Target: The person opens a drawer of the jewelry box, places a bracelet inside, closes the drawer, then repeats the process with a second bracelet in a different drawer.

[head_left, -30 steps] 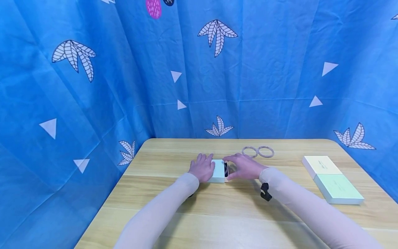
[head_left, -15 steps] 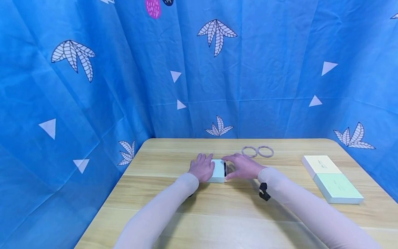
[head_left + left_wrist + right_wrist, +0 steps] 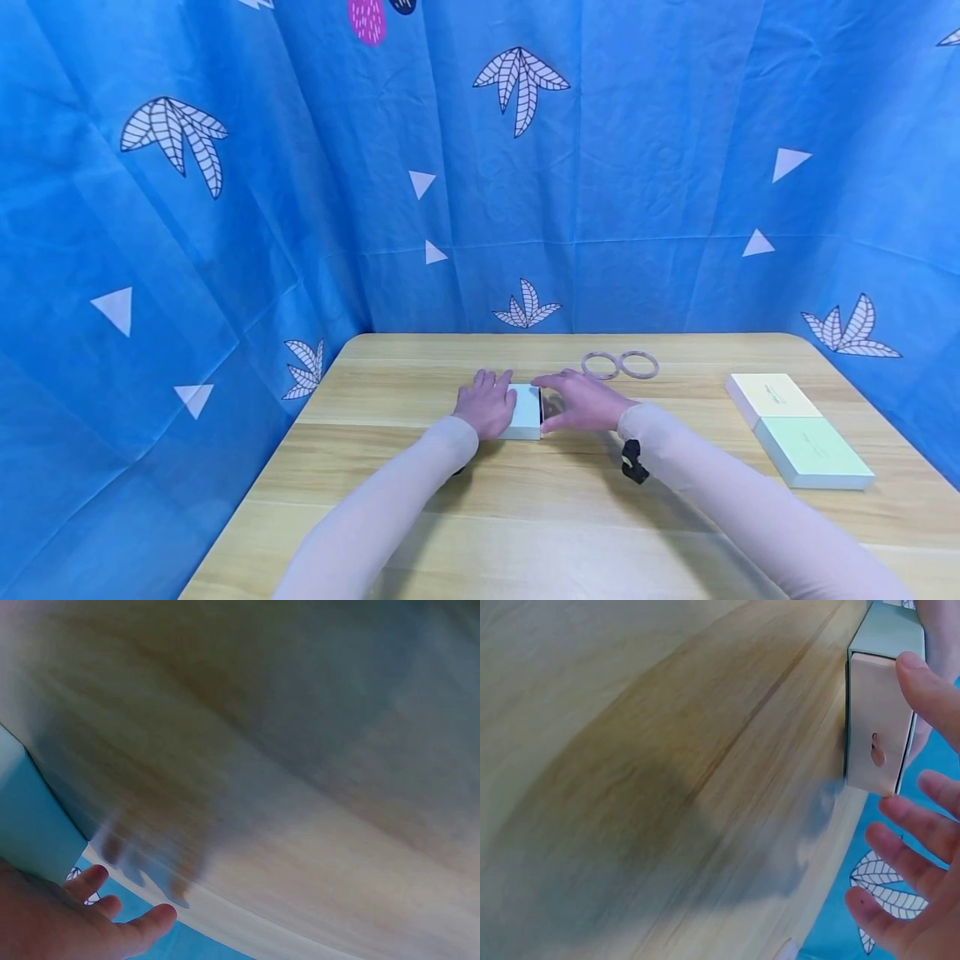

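Near the middle of the wooden table lies a pale mint box [image 3: 525,412], an outer sleeve with a sliding drawer. My left hand [image 3: 486,406] rests over the sleeve's left end, its fingers extended towards the back. On the other end, my right hand [image 3: 585,402] spans the drawer front with thumb and index fingertip. From the right wrist the pale pink drawer front [image 3: 871,724] shows a small slot, nearly level with the sleeve's edge. The thumb touches one corner and the index fingertip the opposite end; the other fingers spread loosely.
Behind the right hand, two thin pale purple rings [image 3: 639,365] lie side by side. A cream box [image 3: 776,393] and a light green box [image 3: 813,450] adjoin each other at the table's right. A blue patterned curtain [image 3: 645,167] hangs along the far edge.
The drawer has slid left into the sleeve, and the dark strip at its opening has narrowed to a thin line. My right hand moved slightly left with it; the left hand stayed in place.
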The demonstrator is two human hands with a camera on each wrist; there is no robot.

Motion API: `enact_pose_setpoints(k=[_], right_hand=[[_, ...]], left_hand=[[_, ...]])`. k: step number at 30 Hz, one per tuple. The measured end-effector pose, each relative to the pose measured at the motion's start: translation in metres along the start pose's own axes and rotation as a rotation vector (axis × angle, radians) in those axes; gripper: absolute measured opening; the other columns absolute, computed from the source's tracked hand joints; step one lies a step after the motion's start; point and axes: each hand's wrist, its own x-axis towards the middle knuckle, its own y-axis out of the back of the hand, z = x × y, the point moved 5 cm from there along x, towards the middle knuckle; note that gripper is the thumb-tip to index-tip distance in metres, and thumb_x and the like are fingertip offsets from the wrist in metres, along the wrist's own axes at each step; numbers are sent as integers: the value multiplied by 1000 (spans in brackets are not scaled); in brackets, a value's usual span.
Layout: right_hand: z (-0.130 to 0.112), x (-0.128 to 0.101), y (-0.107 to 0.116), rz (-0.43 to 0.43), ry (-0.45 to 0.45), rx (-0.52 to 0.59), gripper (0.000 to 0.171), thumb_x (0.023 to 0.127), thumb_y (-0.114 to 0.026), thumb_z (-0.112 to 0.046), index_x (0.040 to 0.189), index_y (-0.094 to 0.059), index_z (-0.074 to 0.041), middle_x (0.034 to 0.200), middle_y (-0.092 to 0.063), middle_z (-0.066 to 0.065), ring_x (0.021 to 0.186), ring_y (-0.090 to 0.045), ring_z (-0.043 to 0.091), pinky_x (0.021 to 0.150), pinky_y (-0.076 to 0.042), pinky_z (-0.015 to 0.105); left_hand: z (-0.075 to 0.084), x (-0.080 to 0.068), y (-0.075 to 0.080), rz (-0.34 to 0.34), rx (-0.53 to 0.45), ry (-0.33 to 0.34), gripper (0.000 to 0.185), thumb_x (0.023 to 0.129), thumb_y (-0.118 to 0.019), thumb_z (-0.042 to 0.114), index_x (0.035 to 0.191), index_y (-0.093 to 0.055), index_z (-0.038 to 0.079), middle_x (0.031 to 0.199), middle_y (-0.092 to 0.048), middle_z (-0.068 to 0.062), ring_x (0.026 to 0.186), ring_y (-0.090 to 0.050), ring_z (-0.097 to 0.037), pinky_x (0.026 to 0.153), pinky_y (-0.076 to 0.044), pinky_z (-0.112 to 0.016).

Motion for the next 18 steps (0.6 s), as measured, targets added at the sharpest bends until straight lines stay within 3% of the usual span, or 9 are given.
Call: enact_pose_setpoints(k=[10, 18], right_hand=[[-3, -2, 2, -45, -23, 56, 87, 74, -89, -40, 148, -51, -16, 147, -55, 10, 134, -51, 36, 108, -42, 60], [-6, -1, 3, -43, -3, 28, 80, 81, -84, -34, 150, -49, -16, 148, -55, 9, 136, -50, 35, 110, -41, 57]], left_hand=[[-1, 2, -3, 15, 13, -10, 61, 106, -14, 48, 161, -26, 24, 162, -32, -12, 154, -18, -33, 117, -25, -64], [0, -2, 1, 16, 11, -14, 60, 107, -14, 46, 161, -27, 23, 162, -32, -12, 154, -19, -32, 117, -25, -63]])
